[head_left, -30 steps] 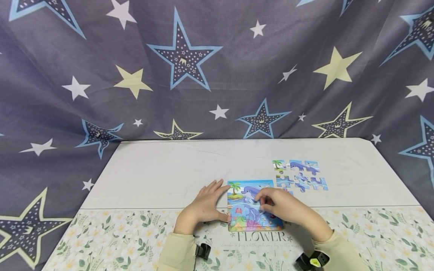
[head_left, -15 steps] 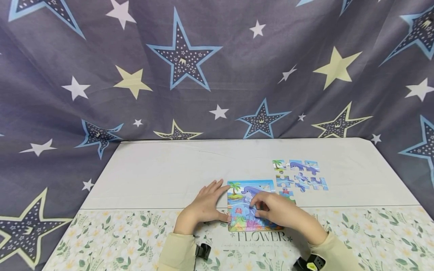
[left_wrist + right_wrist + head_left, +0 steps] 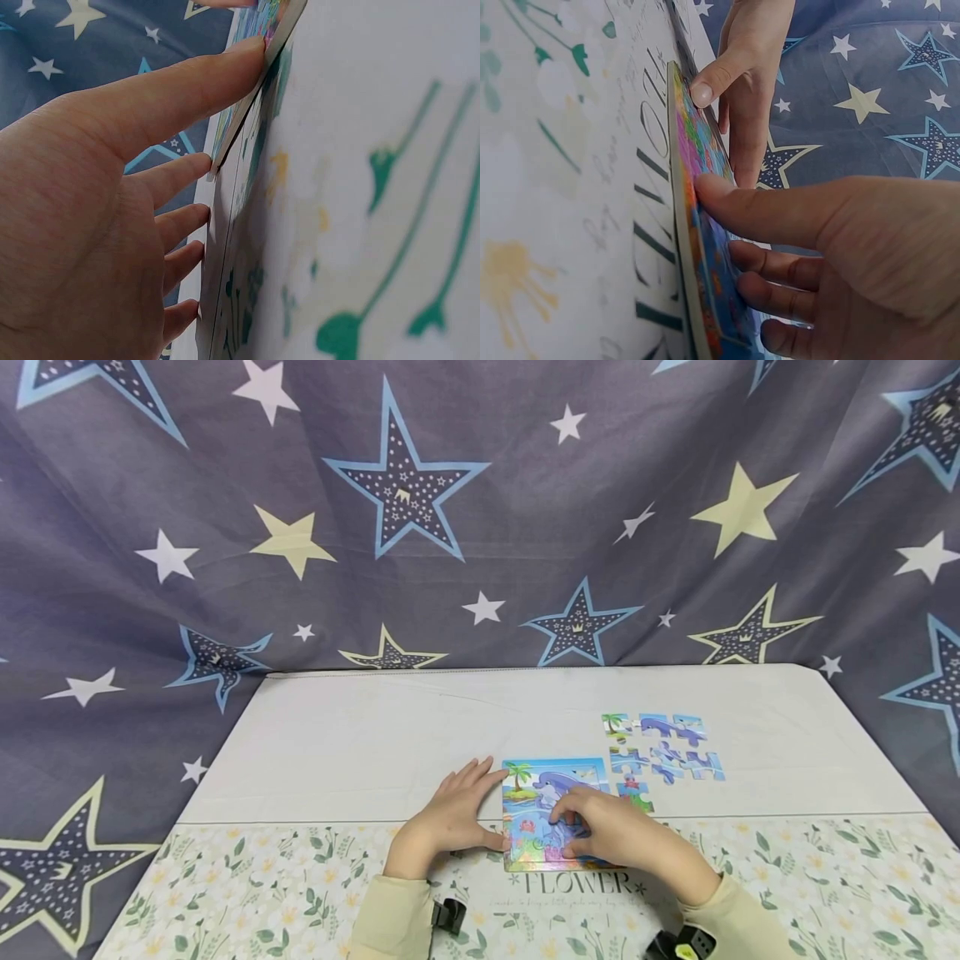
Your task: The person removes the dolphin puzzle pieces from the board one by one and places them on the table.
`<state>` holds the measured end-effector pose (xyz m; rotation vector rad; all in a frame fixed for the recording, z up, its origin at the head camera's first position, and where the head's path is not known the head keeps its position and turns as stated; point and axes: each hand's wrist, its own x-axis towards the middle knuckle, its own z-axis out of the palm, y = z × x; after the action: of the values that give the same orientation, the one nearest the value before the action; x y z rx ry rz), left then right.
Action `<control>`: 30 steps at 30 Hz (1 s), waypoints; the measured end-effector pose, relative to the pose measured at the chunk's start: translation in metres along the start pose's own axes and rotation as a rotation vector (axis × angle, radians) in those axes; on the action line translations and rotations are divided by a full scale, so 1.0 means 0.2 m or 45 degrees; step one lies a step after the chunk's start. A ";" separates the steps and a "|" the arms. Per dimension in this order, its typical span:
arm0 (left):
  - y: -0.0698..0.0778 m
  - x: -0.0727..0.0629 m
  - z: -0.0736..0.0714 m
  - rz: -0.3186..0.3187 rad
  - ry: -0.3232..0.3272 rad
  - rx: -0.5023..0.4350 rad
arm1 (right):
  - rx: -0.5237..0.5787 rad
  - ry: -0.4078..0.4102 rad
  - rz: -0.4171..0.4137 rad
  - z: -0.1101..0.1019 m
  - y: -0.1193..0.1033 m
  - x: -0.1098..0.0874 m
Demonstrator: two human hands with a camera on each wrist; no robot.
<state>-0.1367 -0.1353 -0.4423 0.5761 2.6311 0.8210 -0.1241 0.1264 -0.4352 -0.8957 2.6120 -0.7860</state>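
A jigsaw puzzle board (image 3: 517, 864) with a dolphin, a palm tree and a sea scene lies flat on the table. My left hand (image 3: 453, 817) rests beside its left edge, thumb and index finger touching that edge and the other fingers extended. In the left wrist view, the thumb (image 3: 225, 75) lies against the board's edge. My right hand (image 3: 618, 827) is over the board's lower middle, fingers curled and thumb tip on the picture. In the right wrist view, the right thumb (image 3: 727, 199) touches the picture near the border. Whether a piece is pinched there is hidden.
Loose puzzle pieces lie in rows right of and behind the board: a palm-tree piece (image 3: 617, 724), a dolphin piece (image 3: 656, 725), a crab piece (image 3: 634, 793) and several others. A floral cloth (image 3: 262, 893) covers the front of the table. A star-patterned curtain (image 3: 465, 585) hangs behind.
My right hand has moved left and slightly toward the front edge over the board, and its thumb and index fingertips have spread apart. The crab piece is now uncovered. My left hand stays still.
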 end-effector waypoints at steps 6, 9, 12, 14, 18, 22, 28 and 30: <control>0.00 0.00 0.00 -0.007 -0.004 0.006 | -0.004 0.009 0.001 0.00 0.00 0.00; -0.01 0.01 0.01 -0.006 0.000 0.005 | -0.008 0.010 0.003 0.01 0.00 0.00; -0.01 0.01 0.01 -0.007 0.001 0.005 | -0.018 0.011 0.006 0.01 0.00 0.01; -0.01 0.01 0.01 -0.006 0.003 0.007 | -0.026 0.013 0.007 0.01 0.00 0.01; -0.01 0.01 0.01 -0.008 0.007 0.009 | -0.028 0.014 0.006 0.01 -0.01 0.01; -0.01 0.01 0.01 -0.012 0.009 0.004 | -0.024 0.016 -0.004 0.02 -0.01 0.01; -0.01 0.01 0.01 -0.010 0.013 0.000 | -0.018 0.014 -0.018 0.01 -0.01 0.01; -0.01 0.01 0.01 -0.008 0.015 0.000 | -0.018 0.016 -0.020 0.01 -0.01 0.01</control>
<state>-0.1381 -0.1346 -0.4457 0.5644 2.6421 0.8254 -0.1229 0.1228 -0.4361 -0.9197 2.6271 -0.7809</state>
